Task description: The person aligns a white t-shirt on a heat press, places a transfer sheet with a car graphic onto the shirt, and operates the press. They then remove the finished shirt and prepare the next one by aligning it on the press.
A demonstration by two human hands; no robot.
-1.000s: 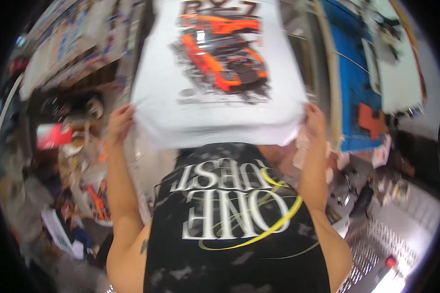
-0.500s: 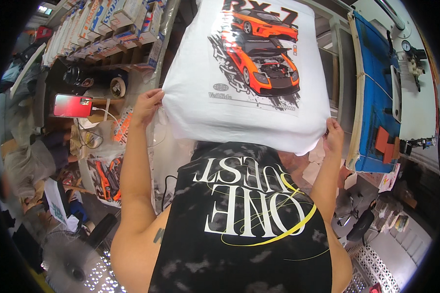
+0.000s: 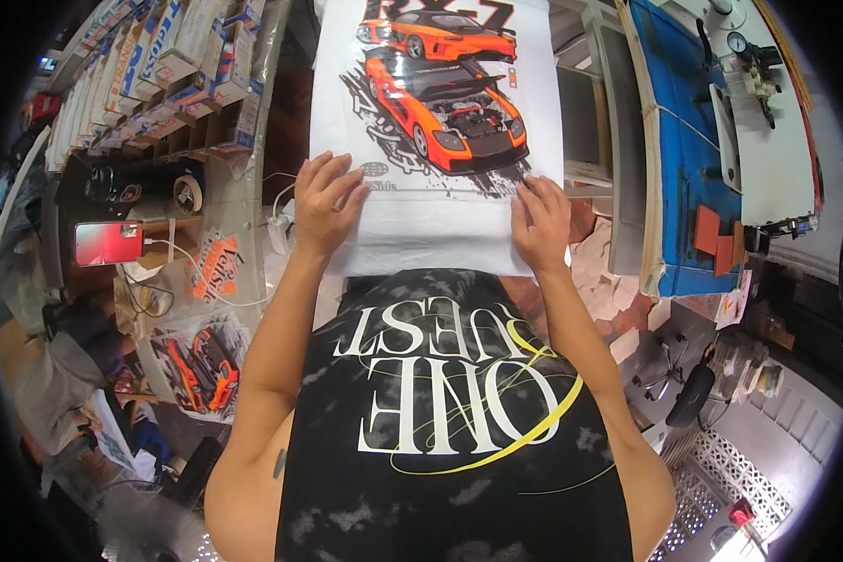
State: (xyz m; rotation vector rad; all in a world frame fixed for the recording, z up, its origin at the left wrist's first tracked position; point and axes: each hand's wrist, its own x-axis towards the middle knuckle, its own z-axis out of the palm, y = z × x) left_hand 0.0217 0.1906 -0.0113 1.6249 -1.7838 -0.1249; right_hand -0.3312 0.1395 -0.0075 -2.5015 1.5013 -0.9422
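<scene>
A white T-shirt (image 3: 431, 225) lies stretched out in front of me. On it is a clear film printed with orange and black sports cars (image 3: 468, 122). My left hand (image 3: 330, 201) rests on the film's lower left corner with its fingers bent and apart. Over at the lower right corner, my right hand (image 3: 541, 223) touches the film and shirt with its fingertips, fingers loosely apart. Whether any fingertip pinches the film edge is hard to see.
To the right stands a blue-topped press (image 3: 688, 159) with a pressure gauge (image 3: 737, 42). Cardboard boxes (image 3: 173, 75) fill a rack at the left. Below them are a red phone (image 3: 109, 244) on a white cable and more printed car films (image 3: 197, 365). A fan (image 3: 145, 525) is at lower left.
Both hands have let go of the shirt's side edges and moved inward onto the film's lower corners. The shirt now lies flatter and narrower. The whole view has shifted slightly.
</scene>
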